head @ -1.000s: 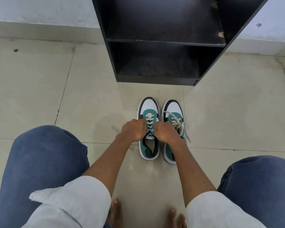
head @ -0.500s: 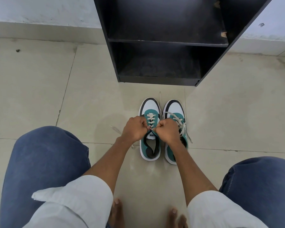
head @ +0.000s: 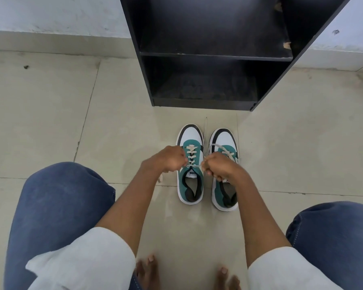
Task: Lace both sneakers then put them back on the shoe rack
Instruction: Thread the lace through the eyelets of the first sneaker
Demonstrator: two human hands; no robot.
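Observation:
Two teal, white and black sneakers stand side by side on the tiled floor, toes toward the rack. The left sneaker (head: 190, 185) has a cream lace (head: 191, 155) crossed up to its top eyelets. My left hand (head: 172, 159) is closed on the lace end at that sneaker's left side. My right hand (head: 217, 167) is closed on the other lace end, over the right sneaker (head: 223, 141), whose lace lies loose. The lace runs taut between both fists. The black shoe rack (head: 214, 57) stands just beyond the sneakers with bare shelves.
My knees in blue jeans (head: 57, 206) flank the sneakers left and right, and my bare toes (head: 147, 268) show at the bottom. A pale wall (head: 50, 15) runs behind the rack. Tiled floor (head: 40, 111) spreads on both sides.
Both fists have moved apart sideways, pulling the left sneaker's lace taut across the top eyelets. The sneakers have stayed in place.

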